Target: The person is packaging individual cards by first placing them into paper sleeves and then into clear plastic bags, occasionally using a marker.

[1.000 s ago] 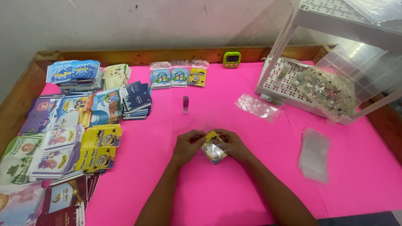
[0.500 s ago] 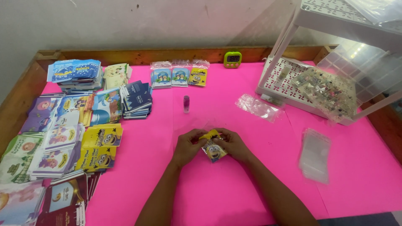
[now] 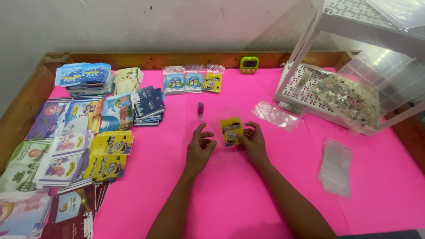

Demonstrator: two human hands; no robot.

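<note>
Just below the small purple bottle (image 3: 200, 110), on the pink table (image 3: 230, 199), the right hand (image 3: 254, 141) pinches a yellow cartoon card (image 3: 231, 131) by its right edge, thumb and fingers closed on it so the printed face tilts up toward the camera. The left hand (image 3: 199, 148) hovers just left of the card, fingers loosely spread and holding nothing. Left of the bottle, card stacks (image 3: 88, 132) lie sorted by design. Right of it, a crumpled clear bag (image 3: 274, 115) lies near a white rack (image 3: 327, 97), with flat clear sleeves (image 3: 335, 166) lower down.
</note>
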